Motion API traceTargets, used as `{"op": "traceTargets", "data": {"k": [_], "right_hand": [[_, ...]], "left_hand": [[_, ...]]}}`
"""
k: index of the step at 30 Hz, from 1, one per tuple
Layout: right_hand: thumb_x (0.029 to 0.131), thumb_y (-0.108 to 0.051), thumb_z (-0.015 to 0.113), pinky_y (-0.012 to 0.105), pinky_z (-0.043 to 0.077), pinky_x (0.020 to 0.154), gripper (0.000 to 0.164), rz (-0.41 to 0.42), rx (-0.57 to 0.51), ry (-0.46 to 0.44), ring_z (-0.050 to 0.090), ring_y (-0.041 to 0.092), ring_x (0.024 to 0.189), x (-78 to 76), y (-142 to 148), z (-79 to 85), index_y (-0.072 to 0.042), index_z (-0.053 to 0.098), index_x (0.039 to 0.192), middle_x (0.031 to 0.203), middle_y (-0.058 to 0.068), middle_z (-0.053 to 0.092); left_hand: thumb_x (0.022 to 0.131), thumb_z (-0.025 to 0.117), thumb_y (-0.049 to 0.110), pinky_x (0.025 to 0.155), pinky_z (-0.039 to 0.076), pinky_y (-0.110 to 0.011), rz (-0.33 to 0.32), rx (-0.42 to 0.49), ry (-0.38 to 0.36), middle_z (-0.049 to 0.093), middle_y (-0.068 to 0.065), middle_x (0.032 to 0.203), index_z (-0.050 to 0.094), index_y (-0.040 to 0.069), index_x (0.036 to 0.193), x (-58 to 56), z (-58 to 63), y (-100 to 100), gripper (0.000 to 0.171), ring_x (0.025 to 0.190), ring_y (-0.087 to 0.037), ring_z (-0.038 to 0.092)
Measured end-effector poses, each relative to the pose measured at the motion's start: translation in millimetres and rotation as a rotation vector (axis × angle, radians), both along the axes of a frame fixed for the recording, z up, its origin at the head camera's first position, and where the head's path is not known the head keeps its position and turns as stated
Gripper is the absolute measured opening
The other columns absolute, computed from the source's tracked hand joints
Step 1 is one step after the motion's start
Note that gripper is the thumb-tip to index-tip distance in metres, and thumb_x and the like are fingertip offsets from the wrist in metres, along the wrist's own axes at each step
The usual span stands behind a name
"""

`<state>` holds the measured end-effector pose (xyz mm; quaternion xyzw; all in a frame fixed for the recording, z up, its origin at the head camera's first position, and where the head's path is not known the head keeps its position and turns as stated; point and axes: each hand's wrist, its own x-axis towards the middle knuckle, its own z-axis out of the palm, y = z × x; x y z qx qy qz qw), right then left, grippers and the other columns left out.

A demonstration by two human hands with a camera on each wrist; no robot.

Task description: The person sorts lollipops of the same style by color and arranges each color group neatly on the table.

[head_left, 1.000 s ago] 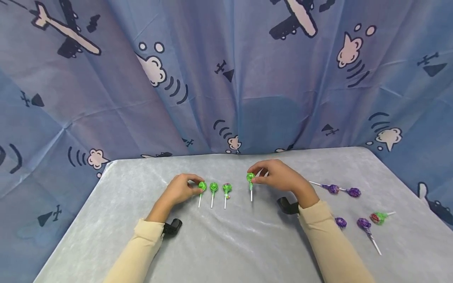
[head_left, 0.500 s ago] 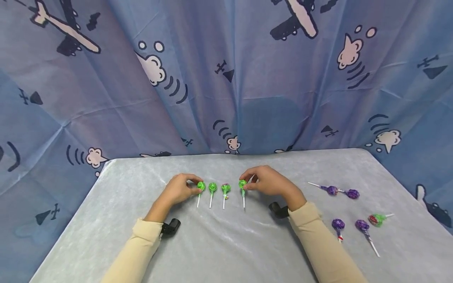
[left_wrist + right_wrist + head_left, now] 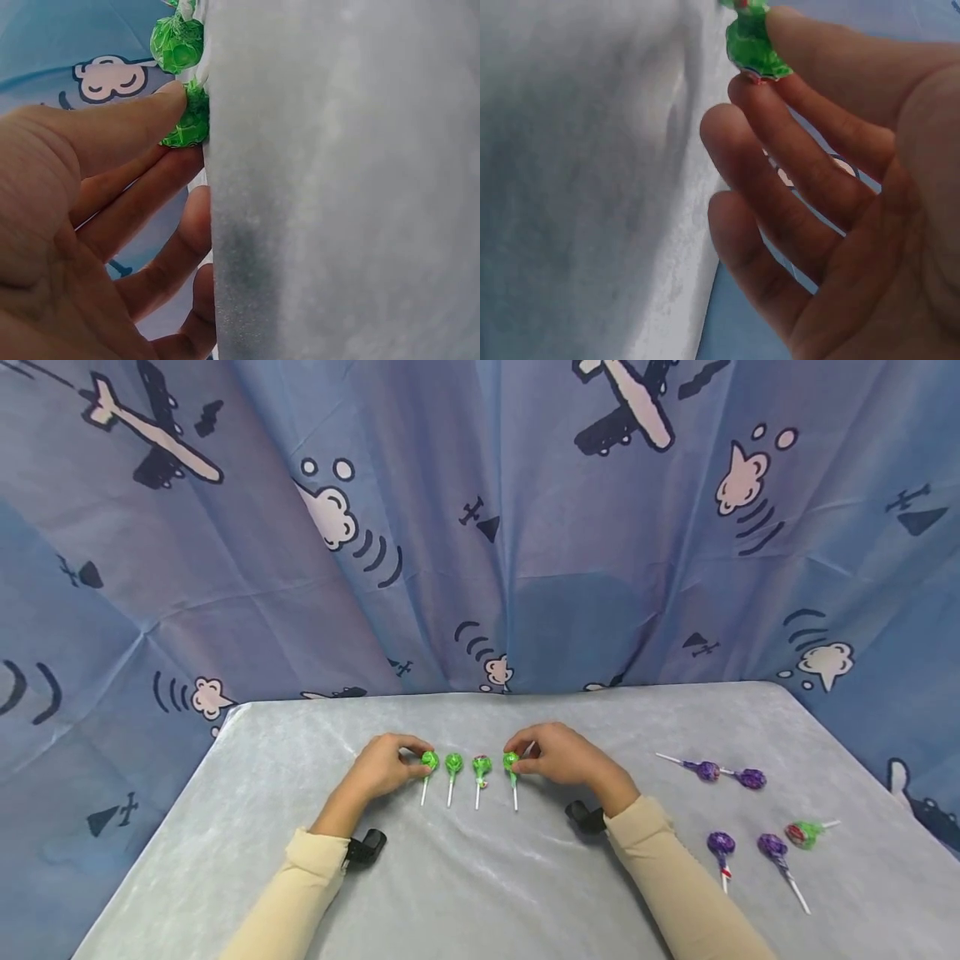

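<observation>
Several green-wrapped lollipops lie in a row on the table, sticks toward the front. My left hand (image 3: 382, 766) pinches the head of the leftmost green lollipop (image 3: 193, 120) between thumb and fingers. At the row's right end my right hand (image 3: 557, 753) pinches the head of another green lollipop (image 3: 751, 46), its white stick pointing toward me. Between the hands lie two more, a second green lollipop (image 3: 453, 763) and a third green lollipop (image 3: 482, 766) with some red on its wrapper.
On the right side, two purple lollipops (image 3: 707, 771) lie end to end. Nearer are a purple lollipop (image 3: 722, 843) beside my right sleeve, another purple lollipop (image 3: 773, 847) and a green-and-red lollipop (image 3: 804, 834). A blue patterned curtain (image 3: 420, 543) hangs behind the table (image 3: 450, 893).
My right hand has moved left with its green lollipop, bringing it up beside the third one in the row. My left hand stays on the leftmost lollipop.
</observation>
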<state>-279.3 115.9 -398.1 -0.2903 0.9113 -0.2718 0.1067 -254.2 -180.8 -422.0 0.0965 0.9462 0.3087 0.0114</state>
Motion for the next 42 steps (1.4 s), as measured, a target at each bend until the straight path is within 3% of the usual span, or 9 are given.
{"op": "traceTargets", "data": {"k": [6, 26, 42], "right_hand": [[0.089, -0.022, 0.075, 0.029, 0.052, 0.075, 0.024, -0.013, 0.025, -0.01, 0.064, 0.009, 0.088, 1.2, -2.4, -3.0, -0.016, 0.074, 0.113, 0.103, -0.002, 0.074], [0.089, -0.022, 0.075, 0.03, 0.052, 0.076, 0.025, -0.014, 0.049, 0.008, 0.065, 0.009, 0.089, -2.1, -2.9, 0.5, -0.016, 0.074, 0.113, 0.101, -0.003, 0.074], [0.089, -0.022, 0.076, 0.029, 0.053, 0.075, 0.023, -0.007, 0.062, 0.004, 0.065, 0.01, 0.089, -0.5, -5.8, -2.3, -0.014, 0.075, 0.111, 0.1, -0.002, 0.074]], "left_hand": [[0.082, 0.081, 0.021, 0.083, 0.052, -0.037, 0.009, -0.012, -0.004, 0.076, -0.002, 0.11, 0.076, 0.018, 0.11, 3.8, 1.1, 0.2, 0.029, 0.092, -0.018, 0.067], [0.083, 0.081, 0.024, 0.089, 0.052, -0.044, 0.016, -0.019, -0.006, 0.075, 0.001, 0.112, 0.076, 0.022, 0.111, -2.9, 5.7, 1.3, 0.029, 0.099, -0.02, 0.068], [0.082, 0.083, 0.025, 0.094, 0.051, -0.045, 0.027, -0.015, -0.023, 0.075, 0.002, 0.111, 0.077, 0.023, 0.11, -1.5, 1.9, 1.0, 0.029, 0.105, -0.023, 0.067]]}}
